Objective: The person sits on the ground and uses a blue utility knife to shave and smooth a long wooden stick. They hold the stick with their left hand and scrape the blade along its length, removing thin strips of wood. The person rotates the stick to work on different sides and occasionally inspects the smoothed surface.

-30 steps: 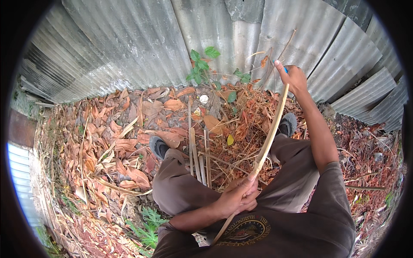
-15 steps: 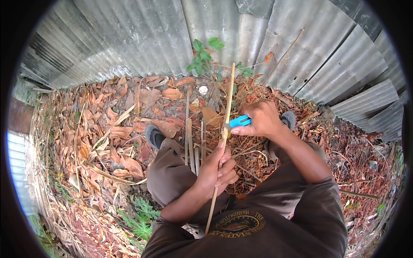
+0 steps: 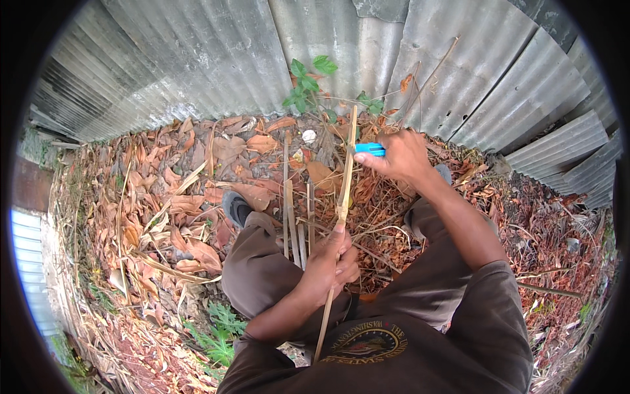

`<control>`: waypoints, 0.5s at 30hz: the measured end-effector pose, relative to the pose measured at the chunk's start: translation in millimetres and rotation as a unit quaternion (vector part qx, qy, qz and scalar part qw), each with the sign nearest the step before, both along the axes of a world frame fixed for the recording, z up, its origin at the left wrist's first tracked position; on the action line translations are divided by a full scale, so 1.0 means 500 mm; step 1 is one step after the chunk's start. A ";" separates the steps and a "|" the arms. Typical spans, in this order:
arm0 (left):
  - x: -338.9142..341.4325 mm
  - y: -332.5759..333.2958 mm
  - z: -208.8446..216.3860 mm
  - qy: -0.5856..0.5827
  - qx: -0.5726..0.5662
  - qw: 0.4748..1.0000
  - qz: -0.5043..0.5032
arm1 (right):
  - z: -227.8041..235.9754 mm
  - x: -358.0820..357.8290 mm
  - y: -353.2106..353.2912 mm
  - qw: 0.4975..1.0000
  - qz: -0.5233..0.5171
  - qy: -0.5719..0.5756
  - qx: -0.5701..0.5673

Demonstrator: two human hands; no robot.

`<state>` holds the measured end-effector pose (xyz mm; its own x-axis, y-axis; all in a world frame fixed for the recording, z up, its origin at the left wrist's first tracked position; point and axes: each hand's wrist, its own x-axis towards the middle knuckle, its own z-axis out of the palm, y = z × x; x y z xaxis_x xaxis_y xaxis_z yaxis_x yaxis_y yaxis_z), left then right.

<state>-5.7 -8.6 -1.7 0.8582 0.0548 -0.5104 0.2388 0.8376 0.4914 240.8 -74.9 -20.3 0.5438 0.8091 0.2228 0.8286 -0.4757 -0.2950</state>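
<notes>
Backdrop: tall grey corrugated metal sheets (image 3: 190, 59) stand along the far side, overlapping at their edges.
Underfoot: dry brown leaf litter (image 3: 190, 203) lies around the person's grey shoes (image 3: 236, 209).
In front of the body: a long, slender, pale tan strip of wood or bamboo (image 3: 348, 174) slants up and away from the dark brown shirt (image 3: 426, 358), its top end free above the litter.
Weight and bend: the strip looks light and fairly stiff, likely springy along its thinner lengths; its dry surface should grip well, though the edges may splinter or scratch.
Between the feet: several shorter, pale, straight strips (image 3: 290, 217) lie roughly side by side on the ground, apart from the hands.
Lower grip: the left hand (image 3: 330, 262) is wrapped firmly around the strip, just below a pale, knobbly node (image 3: 342, 213); that seems a sound hold, since the bulge should check sliding.
Upper side: the right hand (image 3: 403, 157) is clamped on a short blue plastic handle (image 3: 370, 150), beside the strip's upper part and well apart from the left hand.
Blue handle: likely light and rigid, best held by its body; whether its working end touches the strip is too small to tell.
</notes>
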 end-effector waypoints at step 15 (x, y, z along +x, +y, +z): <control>0.010 0.024 0.015 -0.006 0.013 1.000 -0.002 | 0.046 -0.086 -0.041 0.995 0.082 0.048 0.014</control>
<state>-0.8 3.5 5.7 0.8643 0.0638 -0.4990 0.2370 0.8233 0.5157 197.8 -95.3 2.5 0.4251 0.8826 0.2008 0.8620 -0.3271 -0.3873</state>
